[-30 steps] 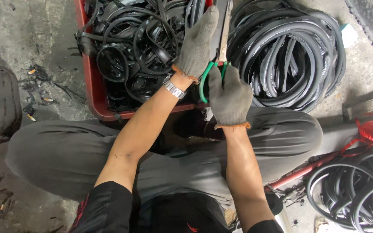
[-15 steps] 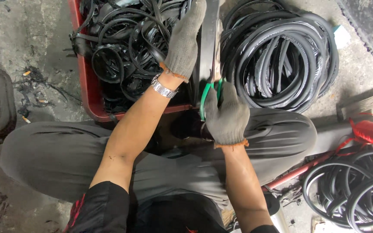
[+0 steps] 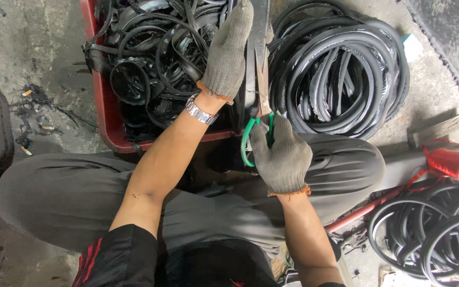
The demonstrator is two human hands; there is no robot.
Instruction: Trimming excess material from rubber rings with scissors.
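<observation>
Scissors (image 3: 258,114): green-handled, blades pointing up and away from the person's lap, lying along a dark rubber strip (image 3: 260,32) that rises above them.
Right hand (image 3: 281,159): in a grey knit glove, fingers closed through and around the green handles just below the blades; how far the blades are parted I cannot tell.
Left hand (image 3: 228,50): gloved the same, up and left of the scissors, curled along the strip beside the blades; whether it truly pinches the strip is hard to see.
Watch (image 3: 197,109): metal band on the left wrist, left of the scissors.
Red crate (image 3: 102,95): left of the scissors, packed with tangled black rubber strips and rings.
Coil of rubber tubing (image 3: 341,69): large, black, on the floor right of the scissors, close to the blades.
Smaller coil (image 3: 431,234): well to the lower right of the scissors.
Red twine (image 3: 452,162): a bundle far right of the scissors, above the smaller coil.
Knees: grey trousers, spread below the scissors.
</observation>
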